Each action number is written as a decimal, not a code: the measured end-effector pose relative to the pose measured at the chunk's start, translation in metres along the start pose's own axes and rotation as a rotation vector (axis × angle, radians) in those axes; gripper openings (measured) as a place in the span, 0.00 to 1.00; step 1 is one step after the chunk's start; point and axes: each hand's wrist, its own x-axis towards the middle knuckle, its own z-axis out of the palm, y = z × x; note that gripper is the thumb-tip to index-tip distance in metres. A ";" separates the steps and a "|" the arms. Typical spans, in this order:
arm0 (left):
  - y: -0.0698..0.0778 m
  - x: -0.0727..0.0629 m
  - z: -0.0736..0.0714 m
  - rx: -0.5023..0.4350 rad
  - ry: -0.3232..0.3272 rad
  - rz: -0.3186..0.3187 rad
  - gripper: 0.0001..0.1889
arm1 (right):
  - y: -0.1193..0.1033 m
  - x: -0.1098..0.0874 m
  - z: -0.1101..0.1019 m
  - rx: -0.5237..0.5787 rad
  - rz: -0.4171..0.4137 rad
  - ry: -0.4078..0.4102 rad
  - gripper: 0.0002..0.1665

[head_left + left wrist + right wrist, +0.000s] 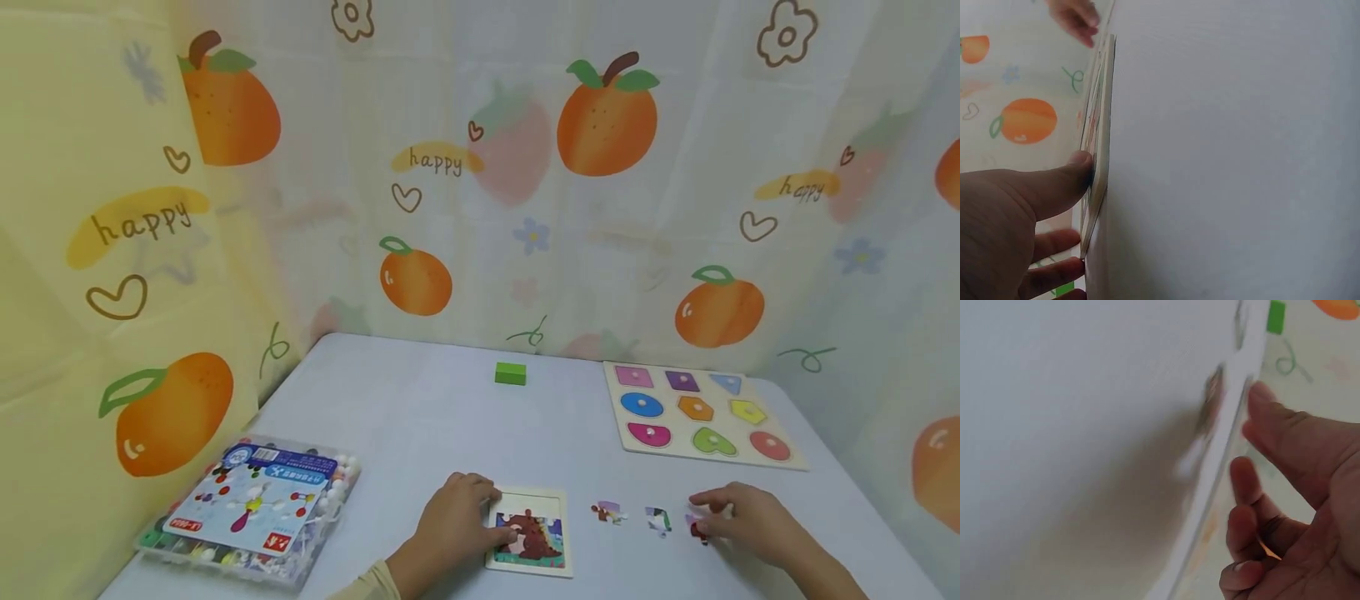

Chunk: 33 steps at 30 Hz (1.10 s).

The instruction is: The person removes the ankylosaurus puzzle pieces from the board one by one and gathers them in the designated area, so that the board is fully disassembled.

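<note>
A jigsaw puzzle tray (567, 542) lies on the table, its lower part filled with a brown animal picture and its top strip bare. My left hand (459, 521) holds it at the left side, thumb on the picture and fingers at the upper left corner; the left wrist view shows the thumb against the tray (1104, 119). To its right lie a brown and purple puzzle piece (606, 512), a white and green piece (659, 522) and a reddish piece (699, 530). My right hand (750, 521) is over the reddish piece, fingers bent and apart from it in the right wrist view.
A clear box (315, 542) with a molecule model label stands at the left. One green block (511, 373) sits near the back. At the back right lies a peg shape board (720, 454). Patterned curtains (465, 217) enclose the table's back and sides.
</note>
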 end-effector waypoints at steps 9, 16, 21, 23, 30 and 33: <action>0.003 0.001 -0.006 0.015 -0.021 0.060 0.19 | -0.098 -0.017 0.047 0.148 -0.277 -0.070 0.19; 0.006 0.005 0.009 -0.032 -0.010 0.128 0.21 | -0.128 -0.010 0.080 0.037 -0.439 -0.051 0.21; 0.007 0.005 0.017 -0.112 0.005 0.109 0.20 | -0.136 -0.007 0.085 0.062 -0.459 -0.051 0.19; 0.007 0.004 0.019 -0.133 0.009 0.091 0.19 | -0.138 -0.006 0.086 0.086 -0.436 -0.062 0.18; 0.004 0.005 0.022 -0.172 0.008 0.064 0.20 | -0.143 -0.002 0.085 0.156 -0.354 -0.103 0.17; 0.006 0.006 0.022 -0.181 0.007 0.060 0.21 | -0.143 -0.002 0.083 0.169 -0.340 -0.106 0.18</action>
